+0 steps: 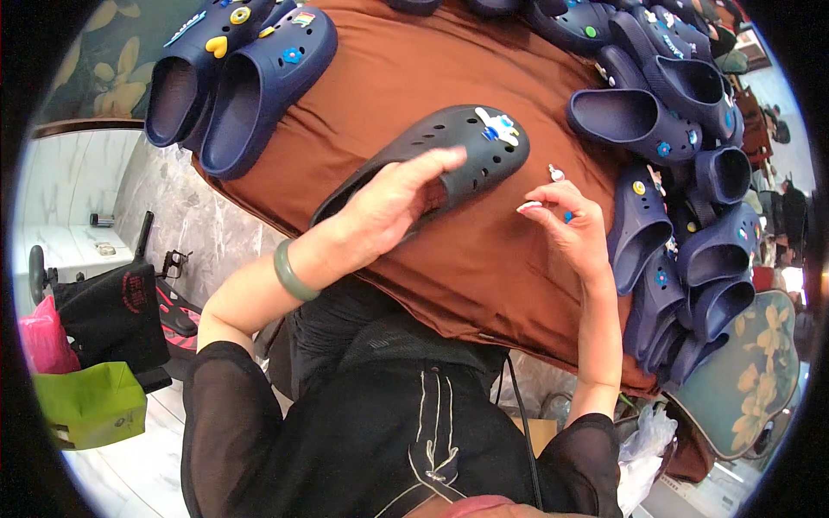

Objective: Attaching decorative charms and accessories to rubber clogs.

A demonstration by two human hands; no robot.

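My left hand [384,207] grips a dark clog [436,138], its fingers reaching into the opening and the thumb lying over the top. On the clog's toe sits a white charm with blue parts [497,128]; several holes around it are bare. To the right, my right hand [577,233] pinches a small white piece [529,206], probably a shoe charm, between thumb and fingertips. A small blue piece [568,217] shows by its curled fingers. Just beyond that hand, a small whitish charm [556,173] lies on the brown cloth [414,60].
Two navy clogs with charms [263,82] stand at the far left of the cloth. Many more navy clogs [639,224] crowd the right side. A flowered chair back [747,371] is at the lower right. Black [112,306] and green bags [95,406] are at the left.
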